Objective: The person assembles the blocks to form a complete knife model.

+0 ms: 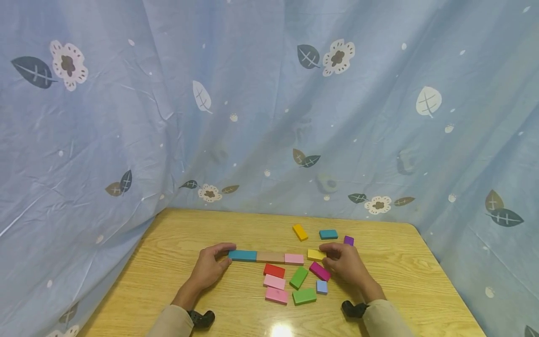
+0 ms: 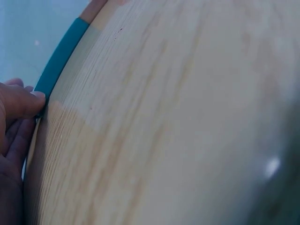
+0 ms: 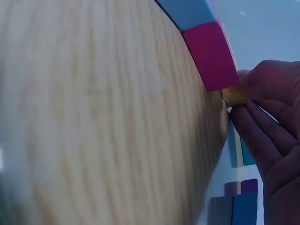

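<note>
Three blocks lie end to end in a straight row: a long blue block (image 1: 243,255), a tan block (image 1: 271,257) and a pink block (image 1: 294,259). My left hand (image 1: 211,265) pinches the row's blue end between thumb and fingers; the left wrist view shows the thumb on that block's near end. With thumb and fingers my right hand (image 1: 346,263) grips a yellow block (image 1: 316,255), which lies just right of the pink one with a small gap between. Close below that hand is a magenta block (image 1: 320,271).
Nearer me lie a red block (image 1: 274,270), pink blocks (image 1: 276,295), green blocks (image 1: 304,296) and a light blue block (image 1: 322,287). Farther back are an orange block (image 1: 300,232), a blue block (image 1: 328,234) and a purple block (image 1: 348,240). A patterned curtain (image 1: 269,117) hangs behind the wooden table (image 1: 189,224).
</note>
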A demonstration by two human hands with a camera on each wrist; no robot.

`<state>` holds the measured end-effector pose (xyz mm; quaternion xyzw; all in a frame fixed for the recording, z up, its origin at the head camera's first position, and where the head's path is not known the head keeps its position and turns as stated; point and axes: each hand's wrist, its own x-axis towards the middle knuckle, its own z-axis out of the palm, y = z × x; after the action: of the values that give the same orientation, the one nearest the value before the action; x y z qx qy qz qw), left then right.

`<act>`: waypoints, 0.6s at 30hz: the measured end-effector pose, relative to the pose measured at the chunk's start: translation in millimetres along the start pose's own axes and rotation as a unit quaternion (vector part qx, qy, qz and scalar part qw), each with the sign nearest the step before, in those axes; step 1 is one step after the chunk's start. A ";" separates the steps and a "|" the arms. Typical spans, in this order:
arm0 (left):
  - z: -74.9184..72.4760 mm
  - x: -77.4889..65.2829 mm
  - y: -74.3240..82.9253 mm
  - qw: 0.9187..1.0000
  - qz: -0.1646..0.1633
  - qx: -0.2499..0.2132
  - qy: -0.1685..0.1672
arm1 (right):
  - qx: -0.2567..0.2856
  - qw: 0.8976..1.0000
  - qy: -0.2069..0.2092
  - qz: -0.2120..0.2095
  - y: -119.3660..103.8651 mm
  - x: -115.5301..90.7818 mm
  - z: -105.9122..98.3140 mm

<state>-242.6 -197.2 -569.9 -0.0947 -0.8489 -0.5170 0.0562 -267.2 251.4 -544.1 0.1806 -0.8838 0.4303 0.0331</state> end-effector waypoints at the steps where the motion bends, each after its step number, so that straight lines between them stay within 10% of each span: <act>1: 0.2 0.0 0.1 1.000 0.000 0.001 0.001 | 0.001 1.000 -0.003 -0.003 -0.1 0.2 0.6; 18: -0.5 -0.5 0.7 1.000 -0.001 -0.003 -0.001 | -0.006 0.999 -0.020 0.025 -7.4 -7.5 6.5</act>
<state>-242.0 -197.3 -569.1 -0.0947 -0.8476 -0.5194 0.0543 -257.0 244.4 -544.3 0.1667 -0.8910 0.4222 0.0055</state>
